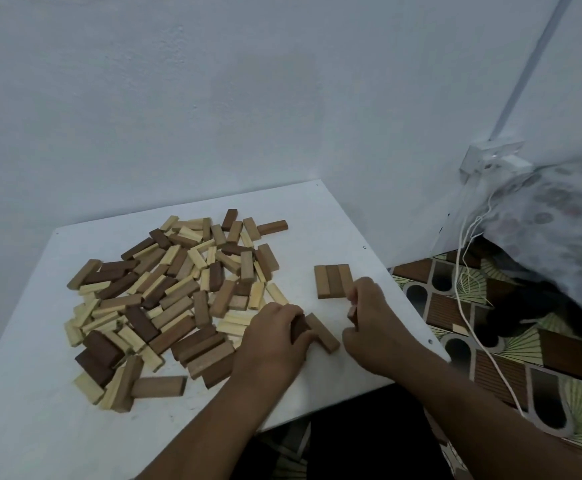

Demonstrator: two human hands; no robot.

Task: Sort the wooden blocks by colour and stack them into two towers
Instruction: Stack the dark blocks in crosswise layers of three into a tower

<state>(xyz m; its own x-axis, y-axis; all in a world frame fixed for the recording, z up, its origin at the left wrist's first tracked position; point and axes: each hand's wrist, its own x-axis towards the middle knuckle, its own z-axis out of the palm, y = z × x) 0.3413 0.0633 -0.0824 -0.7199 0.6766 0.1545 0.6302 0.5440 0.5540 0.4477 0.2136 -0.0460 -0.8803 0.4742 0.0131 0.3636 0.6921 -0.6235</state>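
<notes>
A loose pile [175,299] of wooden blocks, pale and dark brown mixed together, sprawls over the left and middle of a white bench [40,434]. To the right of the pile, apart from it, three brown blocks lie flat side by side, touching, forming a small square row [332,281] near the bench's right edge. In front of that row, one brown block [322,332] lies flat at an angle between the person's two hands. The left hand [275,336] rests at the near edge of the pile with its fingers curled around a dark block [299,327], which touches the angled block. The right hand [372,317] sits just below the row's right corner and pinches a small brown piece [352,311] upright between thumb and fingers; most of that piece is hidden by the hand. Both forearms reach in from the lower edge. Beyond the bench stands a plain pale wall [213,98]. To the right, a white cable [469,306] hangs from a wall socket [490,159] down over a patterned floor [524,375], beside a bundle of flowered cloth [559,220].
</notes>
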